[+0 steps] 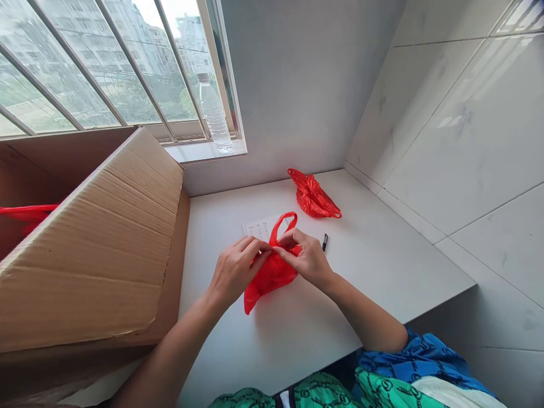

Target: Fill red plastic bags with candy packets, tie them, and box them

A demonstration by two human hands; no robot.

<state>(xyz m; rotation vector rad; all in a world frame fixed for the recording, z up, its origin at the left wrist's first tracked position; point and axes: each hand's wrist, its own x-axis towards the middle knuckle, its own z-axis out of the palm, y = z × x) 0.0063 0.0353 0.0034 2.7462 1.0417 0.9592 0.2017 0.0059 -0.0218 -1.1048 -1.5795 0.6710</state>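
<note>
A red plastic bag point(272, 276) is pinched between my two hands over the white table. My left hand point(241, 265) has its thumb and fingertips closed on the gathered top of the bag. From the other side my right hand point(306, 254) grips the same gathered part, its fingertips almost meeting the left ones. One handle loop stands up above the fingers, and the bag's lower corner hangs toward me. What is inside the bag cannot be seen. Partly behind the bag lies a printed sheet of paper point(258, 228). A black pen point(325, 242) rests just right of my right hand.
Another red plastic bag point(313, 195) sits bunched at the back of the white table point(374, 243). At left stands a large open cardboard box point(106, 249) with something red inside. A clear bottle point(215, 116) is on the sill of the barred window. Tiled wall borders the right.
</note>
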